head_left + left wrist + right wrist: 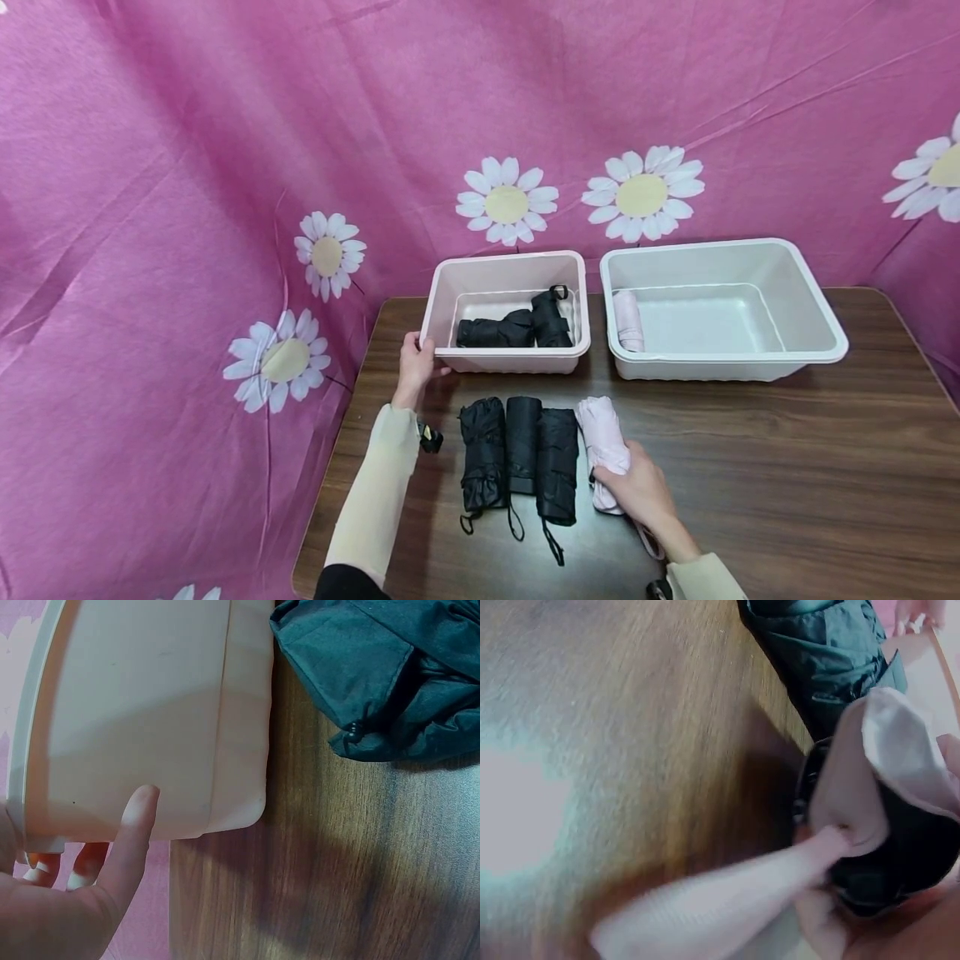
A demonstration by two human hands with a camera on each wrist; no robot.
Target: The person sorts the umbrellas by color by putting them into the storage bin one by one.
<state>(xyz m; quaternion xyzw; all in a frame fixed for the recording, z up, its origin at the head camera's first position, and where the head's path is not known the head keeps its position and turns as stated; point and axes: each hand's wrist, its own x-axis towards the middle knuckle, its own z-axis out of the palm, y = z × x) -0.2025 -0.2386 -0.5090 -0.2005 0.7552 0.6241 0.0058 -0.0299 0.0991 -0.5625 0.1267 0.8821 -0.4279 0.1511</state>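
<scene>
My right hand (641,483) grips a pink folded umbrella (602,442) near its handle end. In the right wrist view, a pink strap (727,904) hangs from that umbrella (847,780). At the front left corner of the pink bin (510,360), my left hand (417,367) holds the rim, its thumb (139,817) along the outer wall in the left wrist view. Three black folded umbrellas lie side by side between the hands: left (483,454), middle (522,442) and right (557,467). Inside the pink bin are black folded umbrellas (498,331).
To the right of the pink bin stands a larger white bin (720,367), with one pink folded umbrella (628,321) at its left wall. Both bins sit at the back of the brown wooden table (787,483), before a pink flowered cloth (420,125).
</scene>
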